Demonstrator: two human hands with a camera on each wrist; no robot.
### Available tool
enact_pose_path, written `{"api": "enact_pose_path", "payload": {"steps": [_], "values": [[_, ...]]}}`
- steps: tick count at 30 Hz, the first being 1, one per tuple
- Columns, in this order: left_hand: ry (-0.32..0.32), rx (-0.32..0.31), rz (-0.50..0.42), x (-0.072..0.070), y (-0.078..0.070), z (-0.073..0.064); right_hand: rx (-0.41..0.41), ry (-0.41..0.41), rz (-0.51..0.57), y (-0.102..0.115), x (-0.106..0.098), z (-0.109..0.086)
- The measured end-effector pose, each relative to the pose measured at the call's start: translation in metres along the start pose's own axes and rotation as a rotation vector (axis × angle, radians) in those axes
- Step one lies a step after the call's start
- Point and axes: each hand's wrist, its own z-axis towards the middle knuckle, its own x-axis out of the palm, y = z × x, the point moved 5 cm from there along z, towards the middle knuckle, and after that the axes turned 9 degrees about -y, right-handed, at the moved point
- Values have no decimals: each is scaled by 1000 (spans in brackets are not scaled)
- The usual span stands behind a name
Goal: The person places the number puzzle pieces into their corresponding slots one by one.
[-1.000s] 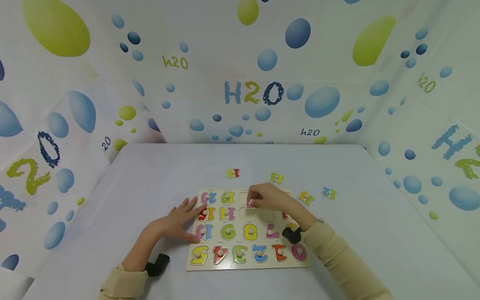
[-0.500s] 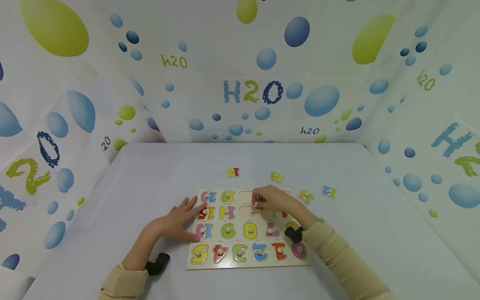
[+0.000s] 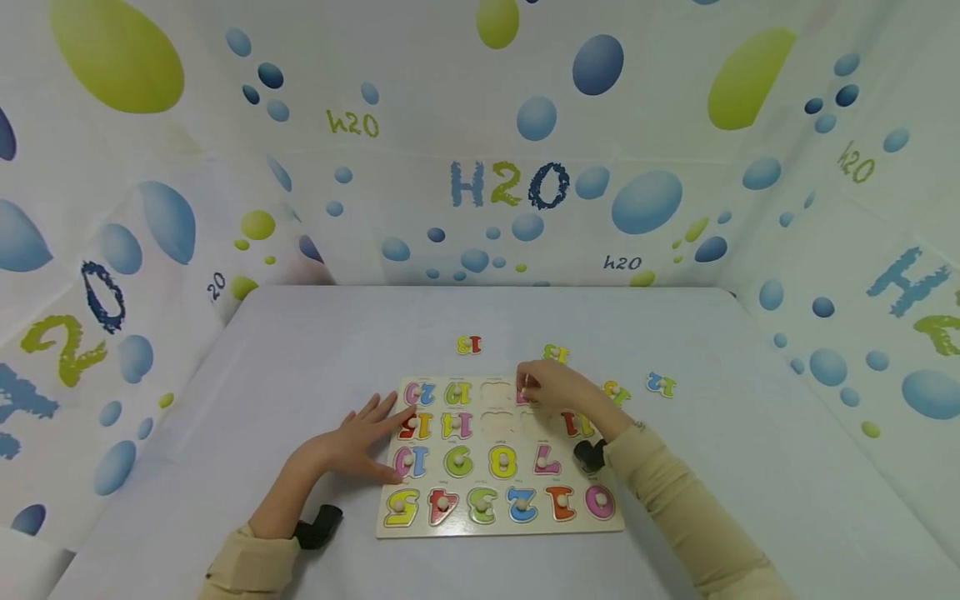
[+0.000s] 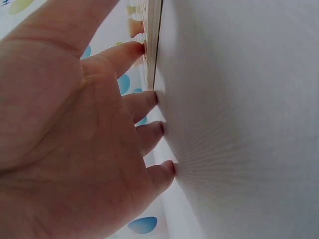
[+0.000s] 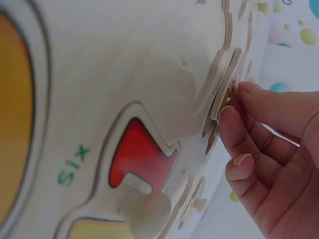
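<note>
A wooden number puzzle board (image 3: pixel 495 531) lies on the table, upside down to me. My right hand (image 3: pixel 557 387) pinches a pink-and-orange number piece (image 5: pixel 235 74) at the board's far row. In the right wrist view this piece sits tilted at a recess; whether it lies inside cannot be told. My left hand (image 3: pixel 360 442) spreads its fingers at the board's left side. Its thumb and index finger touch the board's edge (image 4: pixel 154 50), while the other fingertips rest on the tabletop. Bare recesses (image 3: pixel 497 425) show in the two far rows.
Several loose number pieces lie beyond the board: a yellow-red 13 (image 3: pixel 469 344), a green-yellow piece (image 3: pixel 556 353), an orange-green piece (image 3: pixel 617 392) and a blue-yellow 12 (image 3: pixel 661 384). Knobbed numbers such as the yellow 8 (image 3: pixel 503 461) fill other recesses.
My right hand has moved a little to the right along the far row with the piece, away from the bare recess beside the 19. The left hand stays in place.
</note>
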Motion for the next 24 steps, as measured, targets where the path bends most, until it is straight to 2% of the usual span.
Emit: {"api": "enact_pose_path", "payload": {"steps": [13, 19, 22, 24], "values": [[5, 18, -11, 0, -3, 1, 20, 24, -13, -6, -6, -5], [1, 12, -7, -1, -3, 1, 84, 99, 79, -8, -15, -8], [-3, -5, 5, -1, -2, 0, 79, 150, 115, -11, -22, -14], [-4, -13, 8, 0, -2, 0, 58, 147, 122, -16, -30, -19]]}}
